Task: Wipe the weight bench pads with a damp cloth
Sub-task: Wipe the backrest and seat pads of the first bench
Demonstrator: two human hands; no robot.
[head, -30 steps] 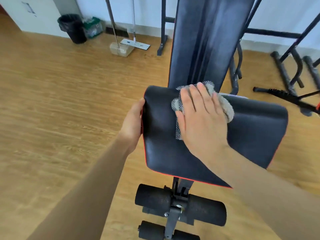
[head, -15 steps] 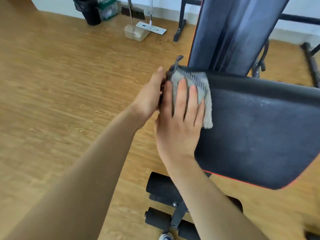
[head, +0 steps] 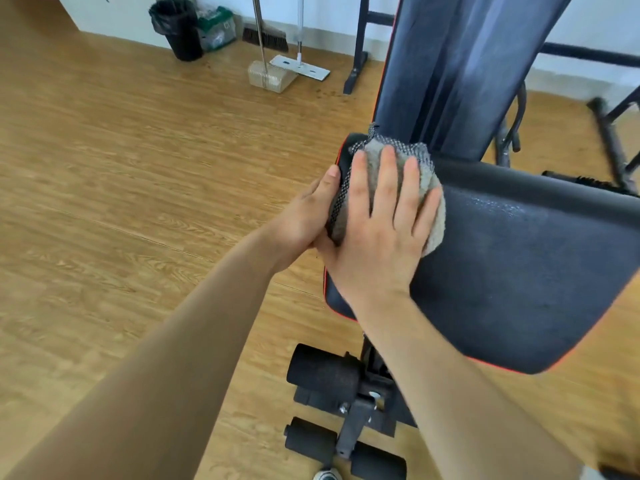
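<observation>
The black seat pad point(head: 519, 271) with red piping fills the right of the view, and wet streaks shine on it. The raised back pad point(head: 460, 64) stands behind it. A grey cloth point(head: 377, 157) with a mesh edge lies on the seat pad's far left corner. My right hand point(head: 381, 230) presses flat on the cloth, fingers spread. My left hand point(head: 304, 216) grips the pad's left edge, thumb beside the cloth.
Black foam rollers point(head: 325, 375) and the bench frame sit below the seat pad. A black bin point(head: 178, 27), a broom with dustpan point(head: 270, 76) and a flat mop point(head: 299, 65) stand by the far wall. Black rack legs point(head: 609, 133) are at the right. The floor is wood.
My right hand slid the cloth from the seat pad's middle to its left far corner. My left hand stayed on the pad's left edge. The view shifted.
</observation>
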